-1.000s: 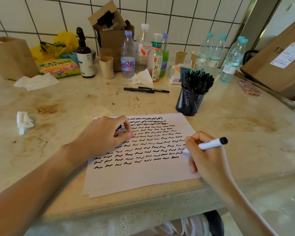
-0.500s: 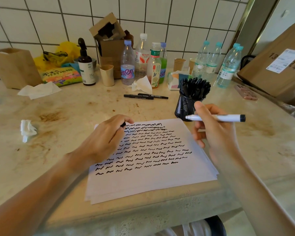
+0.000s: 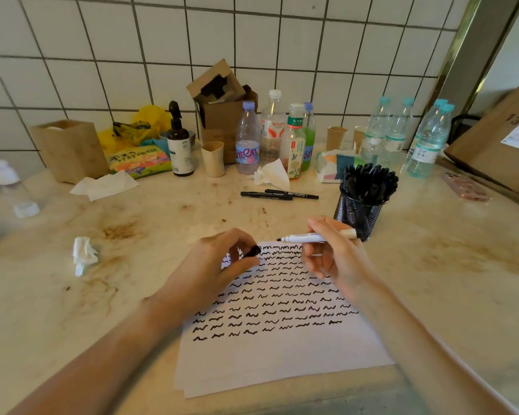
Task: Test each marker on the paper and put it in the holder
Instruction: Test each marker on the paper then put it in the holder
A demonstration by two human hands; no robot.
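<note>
A white sheet of paper (image 3: 282,351) covered in rows of black squiggles lies at the table's front edge. My right hand (image 3: 336,259) holds a white marker (image 3: 309,237) level above the paper's top edge, its uncapped black tip pointing left. My left hand (image 3: 216,265) pinches the black cap (image 3: 253,251) between thumb and fingers, a short gap left of the tip. The black mesh holder (image 3: 357,215) packed with several black-capped markers stands just behind my right hand. Two black markers (image 3: 279,194) lie on the table farther back.
Bottles (image 3: 247,139), paper cups (image 3: 212,158), a brown pump bottle (image 3: 179,148), cardboard boxes (image 3: 222,106), tissues (image 3: 104,184) and a snack bag line the tiled wall. A crumpled tissue (image 3: 84,254) lies left. A pink phone (image 3: 466,187) and large box (image 3: 498,142) sit right.
My right hand lifted the marker off the paper, turned it level and brought its tip leftward toward my left hand, which rose slightly with the cap.
</note>
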